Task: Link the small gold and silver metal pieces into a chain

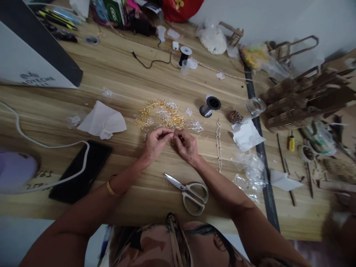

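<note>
My left hand (157, 144) and my right hand (186, 145) meet above the wooden table, thumbs and fingers pinched close together. Whatever sits between the fingertips is too small to make out. Just beyond them spreads a pile of gold and silver beads (175, 120) with small rings among them. Silver pins (197, 126) lie to the right of the pile. A pair of scissors (189, 191) with pale handles rests between my forearms, blades pointing left. Right of my right hand, a beaded chain (218, 144) is stretched out lengthwise.
A spool of wire (210, 106) stands behind the pins. Crumpled white paper (102, 120) and a black phone-like slab (82, 172) lie left, crossed by a white cable (83, 163). Clear plastic bags (250, 172) lie right. Brown woven pieces (289, 104) are stacked farther right, near a glass jar (255, 106).
</note>
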`<action>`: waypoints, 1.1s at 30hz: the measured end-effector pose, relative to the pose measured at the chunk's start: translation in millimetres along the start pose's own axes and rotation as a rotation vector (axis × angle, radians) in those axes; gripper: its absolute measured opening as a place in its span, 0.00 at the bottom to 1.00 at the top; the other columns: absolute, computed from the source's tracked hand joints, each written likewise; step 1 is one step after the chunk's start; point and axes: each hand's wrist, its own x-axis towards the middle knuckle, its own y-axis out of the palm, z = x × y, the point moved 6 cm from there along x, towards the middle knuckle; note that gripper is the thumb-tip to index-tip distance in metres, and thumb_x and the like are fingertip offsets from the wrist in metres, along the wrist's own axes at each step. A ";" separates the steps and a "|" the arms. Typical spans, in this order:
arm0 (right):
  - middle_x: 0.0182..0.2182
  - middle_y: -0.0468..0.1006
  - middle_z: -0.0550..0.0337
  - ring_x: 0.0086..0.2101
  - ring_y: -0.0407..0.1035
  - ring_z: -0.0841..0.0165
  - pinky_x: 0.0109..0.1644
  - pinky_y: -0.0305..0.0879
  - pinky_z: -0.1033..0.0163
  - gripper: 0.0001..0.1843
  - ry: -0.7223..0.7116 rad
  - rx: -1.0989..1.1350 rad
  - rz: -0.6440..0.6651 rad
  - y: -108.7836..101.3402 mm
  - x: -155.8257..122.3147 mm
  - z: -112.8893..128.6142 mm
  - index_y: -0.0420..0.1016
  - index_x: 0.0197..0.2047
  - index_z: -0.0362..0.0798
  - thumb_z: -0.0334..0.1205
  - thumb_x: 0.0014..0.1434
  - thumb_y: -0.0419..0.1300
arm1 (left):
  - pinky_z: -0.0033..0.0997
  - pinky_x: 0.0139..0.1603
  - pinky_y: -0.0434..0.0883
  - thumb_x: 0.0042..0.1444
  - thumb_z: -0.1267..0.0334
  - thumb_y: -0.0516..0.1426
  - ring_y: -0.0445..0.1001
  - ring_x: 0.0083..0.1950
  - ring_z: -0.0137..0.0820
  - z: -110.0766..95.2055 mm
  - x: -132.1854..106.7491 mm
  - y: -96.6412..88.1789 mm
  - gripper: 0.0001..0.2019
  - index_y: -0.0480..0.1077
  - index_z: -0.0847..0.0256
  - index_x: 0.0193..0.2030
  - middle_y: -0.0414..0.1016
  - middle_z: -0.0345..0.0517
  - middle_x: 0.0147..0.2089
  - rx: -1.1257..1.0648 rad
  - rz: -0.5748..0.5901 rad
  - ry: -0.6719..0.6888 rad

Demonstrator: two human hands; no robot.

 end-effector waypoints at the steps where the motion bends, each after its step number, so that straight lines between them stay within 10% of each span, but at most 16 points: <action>1: 0.32 0.76 0.57 0.30 0.69 0.71 0.35 0.66 0.65 0.08 0.000 0.000 0.001 0.1 0.0 -0.3 0.72 0.38 0.47 0.40 0.65 0.54 | 0.27 0.38 0.70 0.48 0.62 0.63 0.74 0.34 0.29 0.1 0.3 -0.2 0.07 0.76 0.63 0.32 0.78 0.44 0.32 0.005 -0.001 0.007; 33: 0.26 0.68 0.63 0.28 0.61 0.72 0.33 0.60 0.64 0.06 -0.034 0.063 -0.127 -14.6 5.3 11.9 0.73 0.33 0.47 0.37 0.62 0.57 | 0.32 0.43 0.72 0.41 0.56 0.68 0.75 0.35 0.31 5.2 0.9 -2.3 0.15 0.78 0.63 0.33 0.80 0.45 0.33 -0.189 -0.038 -0.159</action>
